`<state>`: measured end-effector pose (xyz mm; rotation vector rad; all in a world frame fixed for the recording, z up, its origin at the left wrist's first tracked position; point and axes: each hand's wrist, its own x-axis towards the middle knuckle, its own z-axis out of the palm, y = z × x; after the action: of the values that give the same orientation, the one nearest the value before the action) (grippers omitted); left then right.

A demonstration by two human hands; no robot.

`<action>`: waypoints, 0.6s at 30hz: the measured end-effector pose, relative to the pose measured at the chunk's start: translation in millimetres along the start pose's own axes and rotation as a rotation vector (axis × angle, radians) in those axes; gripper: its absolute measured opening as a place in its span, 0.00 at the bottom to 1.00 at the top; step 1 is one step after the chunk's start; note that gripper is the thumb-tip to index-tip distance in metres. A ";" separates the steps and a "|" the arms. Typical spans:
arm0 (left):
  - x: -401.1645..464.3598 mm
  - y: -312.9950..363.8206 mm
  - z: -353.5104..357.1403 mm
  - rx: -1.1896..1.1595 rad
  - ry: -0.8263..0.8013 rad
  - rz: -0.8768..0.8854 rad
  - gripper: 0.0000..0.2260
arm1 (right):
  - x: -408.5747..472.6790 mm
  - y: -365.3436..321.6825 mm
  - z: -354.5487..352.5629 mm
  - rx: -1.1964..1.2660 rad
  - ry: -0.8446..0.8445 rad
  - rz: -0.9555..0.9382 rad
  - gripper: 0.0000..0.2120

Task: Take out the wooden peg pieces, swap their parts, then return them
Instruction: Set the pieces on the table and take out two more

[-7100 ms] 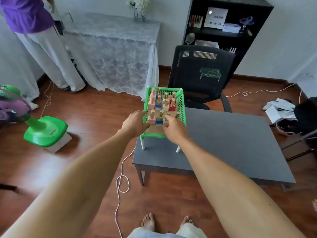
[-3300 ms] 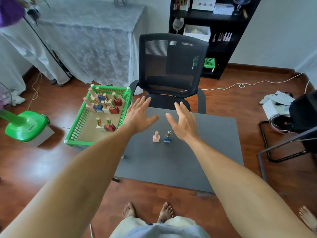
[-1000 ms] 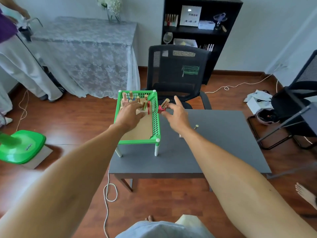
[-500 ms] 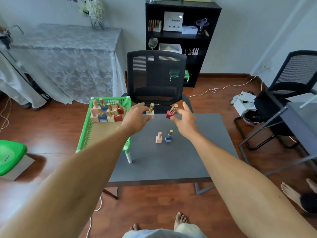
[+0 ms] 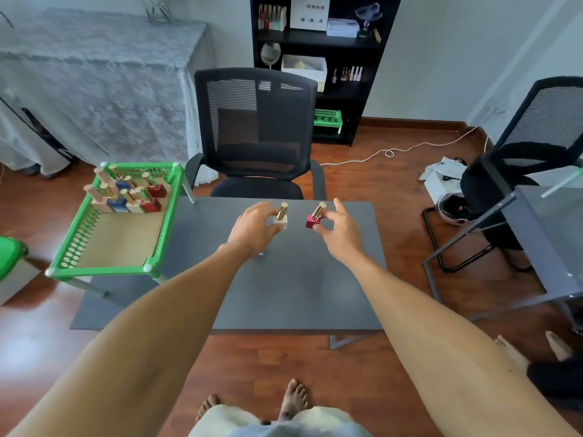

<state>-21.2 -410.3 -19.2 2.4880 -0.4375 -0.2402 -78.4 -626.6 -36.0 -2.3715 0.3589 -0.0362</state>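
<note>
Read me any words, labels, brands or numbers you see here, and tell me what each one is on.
No text can be read in this view.
White sheet on the black shelf: small dark marks, too blurred to read.
White box on that shelf: no legible label.
Peg pieces in the left hand and right hand, and those in the green basket: no print visible.

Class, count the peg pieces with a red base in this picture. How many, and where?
3. Two red-based pieces stand in the green basket's far right part, one behind the other; the right hand pinches the third over the table. More may be hidden.
</note>
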 end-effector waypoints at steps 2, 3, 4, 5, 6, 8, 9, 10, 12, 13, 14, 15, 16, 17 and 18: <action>1.1 3.6 16.5 0.001 -0.042 -0.015 0.17 | 1.9 14.1 -0.7 0.010 -0.018 0.015 0.14; 0.6 4.4 24.3 0.009 -0.069 -0.037 0.17 | 1.9 20.8 0.1 0.013 -0.026 0.027 0.14; 0.4 5.1 32.1 0.021 -0.087 -0.054 0.17 | 1.9 27.4 1.4 0.011 -0.032 0.037 0.14; 0.7 5.0 39.8 0.027 -0.091 -0.055 0.16 | 1.6 34.1 3.5 0.006 -0.037 0.044 0.14; 1.0 5.4 47.1 0.021 -0.085 -0.046 0.16 | 1.1 40.7 6.0 0.004 -0.043 0.051 0.14; 3.0 4.9 59.6 -0.022 -0.089 -0.043 0.15 | -0.8 52.3 12.4 0.013 -0.059 0.065 0.12; 4.8 3.8 65.0 -0.049 -0.105 -0.050 0.15 | -1.4 57.9 16.1 0.019 -0.071 0.074 0.12; 6.4 2.4 70.3 -0.075 -0.118 -0.059 0.15 | -2.2 63.1 20.0 0.023 -0.084 0.083 0.11; 7.2 -1.3 80.5 -0.116 -0.118 -0.081 0.14 | -3.8 72.8 28.5 0.030 -0.109 0.101 0.10; 7.2 -3.0 85.6 -0.130 -0.113 -0.091 0.14 | -3.8 77.7 33.1 0.035 -0.121 0.111 0.10; 6.9 -5.4 91.0 -0.138 -0.113 -0.097 0.13 | -4.1 82.5 37.8 0.044 -0.132 0.125 0.11; 6.7 -8.1 96.9 -0.142 -0.118 -0.100 0.12 | -4.3 87.2 42.3 0.059 -0.142 0.136 0.11; 7.2 -10.8 102.8 -0.147 -0.123 -0.101 0.11 | -3.8 91.8 46.5 0.075 -0.148 0.141 0.12; 7.6 -13.6 107.9 -0.154 -0.124 -0.108 0.10 | -3.3 95.9 50.5 0.088 -0.154 0.146 0.12; 7.9 -16.0 112.3 -0.160 -0.122 -0.117 0.09 | -2.6 99.1 54.1 0.096 -0.158 0.155 0.13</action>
<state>-39.8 -460.1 -119.7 2.3523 -0.3099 -0.4584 -98.5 -659.1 -142.2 -2.2277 0.4526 0.2013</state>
